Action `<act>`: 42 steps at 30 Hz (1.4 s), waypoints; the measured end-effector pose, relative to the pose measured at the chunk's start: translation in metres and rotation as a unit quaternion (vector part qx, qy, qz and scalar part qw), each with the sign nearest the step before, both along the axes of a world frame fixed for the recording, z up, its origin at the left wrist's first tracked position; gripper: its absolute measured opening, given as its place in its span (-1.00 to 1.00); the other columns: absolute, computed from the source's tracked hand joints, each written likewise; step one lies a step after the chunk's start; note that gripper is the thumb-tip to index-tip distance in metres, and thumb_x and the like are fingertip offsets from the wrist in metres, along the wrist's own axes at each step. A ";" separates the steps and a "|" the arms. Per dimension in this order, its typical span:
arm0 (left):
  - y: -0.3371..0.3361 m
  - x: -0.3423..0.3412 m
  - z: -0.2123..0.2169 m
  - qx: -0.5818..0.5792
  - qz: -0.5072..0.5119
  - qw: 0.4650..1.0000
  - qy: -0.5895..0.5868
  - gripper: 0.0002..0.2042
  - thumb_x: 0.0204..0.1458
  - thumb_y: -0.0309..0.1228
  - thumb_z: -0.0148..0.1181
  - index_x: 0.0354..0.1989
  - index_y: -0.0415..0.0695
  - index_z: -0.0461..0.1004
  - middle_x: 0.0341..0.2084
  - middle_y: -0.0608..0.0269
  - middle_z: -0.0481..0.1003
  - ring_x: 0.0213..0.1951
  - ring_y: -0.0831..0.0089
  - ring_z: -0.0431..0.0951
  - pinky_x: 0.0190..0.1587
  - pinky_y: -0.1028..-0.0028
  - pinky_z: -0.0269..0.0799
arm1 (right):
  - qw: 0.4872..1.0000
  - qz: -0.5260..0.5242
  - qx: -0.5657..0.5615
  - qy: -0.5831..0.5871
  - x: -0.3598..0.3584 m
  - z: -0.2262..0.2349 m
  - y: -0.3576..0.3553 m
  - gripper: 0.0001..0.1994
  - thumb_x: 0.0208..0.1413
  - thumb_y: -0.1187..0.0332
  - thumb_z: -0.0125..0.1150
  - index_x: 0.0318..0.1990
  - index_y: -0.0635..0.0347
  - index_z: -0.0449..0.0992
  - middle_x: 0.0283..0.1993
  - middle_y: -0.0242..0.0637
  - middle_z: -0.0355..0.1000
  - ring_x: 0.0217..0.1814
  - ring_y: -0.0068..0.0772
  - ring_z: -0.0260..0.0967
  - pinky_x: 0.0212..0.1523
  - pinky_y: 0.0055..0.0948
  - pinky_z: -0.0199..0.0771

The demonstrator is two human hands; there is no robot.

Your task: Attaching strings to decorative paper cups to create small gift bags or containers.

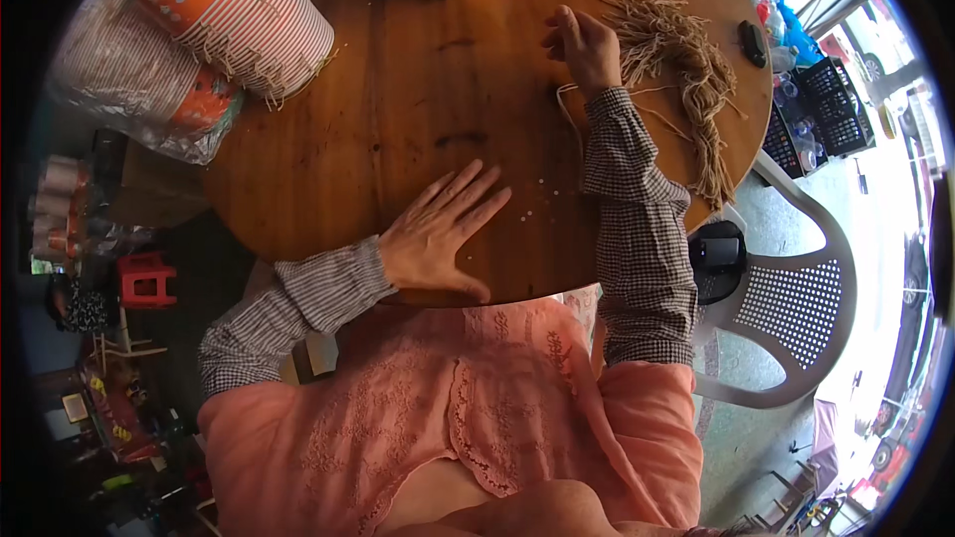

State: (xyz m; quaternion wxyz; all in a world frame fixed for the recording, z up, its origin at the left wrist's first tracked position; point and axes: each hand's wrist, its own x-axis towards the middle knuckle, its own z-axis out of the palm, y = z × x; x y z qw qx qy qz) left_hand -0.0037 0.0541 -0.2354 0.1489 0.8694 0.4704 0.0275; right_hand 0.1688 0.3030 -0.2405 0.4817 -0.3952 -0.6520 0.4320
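Coral blouse [388, 388] nearest. Left hand [430, 242] flat on table [398, 129], fingers spread; right hand [589, 48] half-curled beside twine bundle [704, 89], grip unclear. Stacked paper cups [261, 15], upper left, carry short strands [231, 64], apparently done; bundle at right apparently unused.

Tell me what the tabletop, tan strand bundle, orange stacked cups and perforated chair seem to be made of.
Tabletop: wood, probably varnished; brown grain with a soft sheen.
Tan strand bundle: matte fibre, plant or paper unclear; thin, frayed loose ends.
Orange stacked cups: perhaps coated paper; printed sides, thin nested rims.
Perforated chair: likely moulded plastic; smooth pale frame, regular holes.
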 end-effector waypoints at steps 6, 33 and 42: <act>0.070 0.039 -0.020 0.124 0.030 0.987 -0.097 0.02 -0.20 0.31 0.18 0.30 -0.26 0.07 0.32 -0.09 0.04 0.38 -0.01 -0.08 0.36 0.10 -0.11 | 1.000 -0.009 0.000 0.000 0.002 -0.002 0.003 -0.61 0.26 0.12 0.01 -0.27 0.35 0.56 -0.54 -0.25 0.52 -0.56 -0.52 0.47 -0.48 -0.51 0.46; 0.064 0.018 -0.014 0.089 -0.002 0.970 -0.228 -0.43 0.10 -0.13 0.13 0.18 -0.28 0.26 0.18 -0.07 0.28 0.28 0.04 0.18 0.27 0.12 0.13 | 0.998 -0.020 -0.042 0.043 0.004 0.006 0.008 -0.62 0.27 0.14 0.02 -0.28 0.36 0.54 -0.56 -0.26 0.50 -0.57 -0.56 0.45 -0.50 -0.55 0.45; -0.009 -0.020 0.002 0.004 -0.013 0.987 -0.162 -0.23 -0.07 -0.06 0.30 0.27 -0.19 0.15 0.29 0.05 0.11 0.34 0.13 0.06 0.33 0.16 0.04 | 1.000 -0.016 0.000 -0.012 0.013 -0.001 0.011 -0.80 0.18 0.42 0.00 -0.19 0.35 0.52 -0.44 -0.24 0.54 -0.51 -0.54 0.47 -0.48 -0.56 0.48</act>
